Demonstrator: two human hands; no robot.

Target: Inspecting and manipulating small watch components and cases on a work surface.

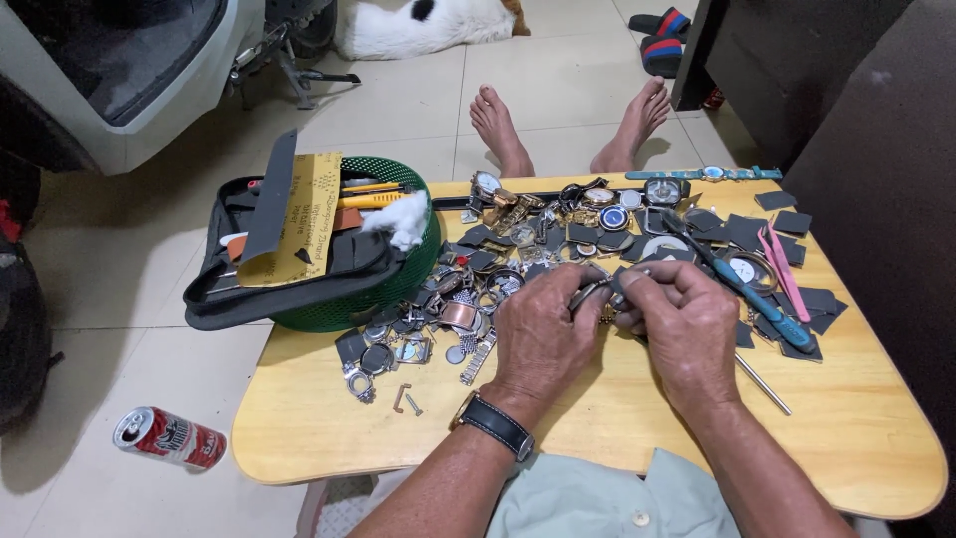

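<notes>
My left hand (541, 334) and my right hand (685, 327) meet over the middle of a low wooden table (329, 418). Both pinch a small metal watch part (596, 291) between the fingertips; its exact shape is hidden by my fingers. A dark strap watch (491, 422) sits on my left wrist. Behind my hands lies a heap of watch cases, dials, metal bracelets and dark square pads (518, 244). A blue-handled screwdriver (757, 299) and pink tweezers (784, 271) lie just right of my right hand.
A green basket (403, 274) at the table's left holds a black pouch, a yellow ruler and tools. A thin metal rod (765, 385) lies at right. My bare feet (568, 125) stretch past the far edge. A drink can (167, 438) lies on the tiled floor. An animal (428, 22) rests beyond.
</notes>
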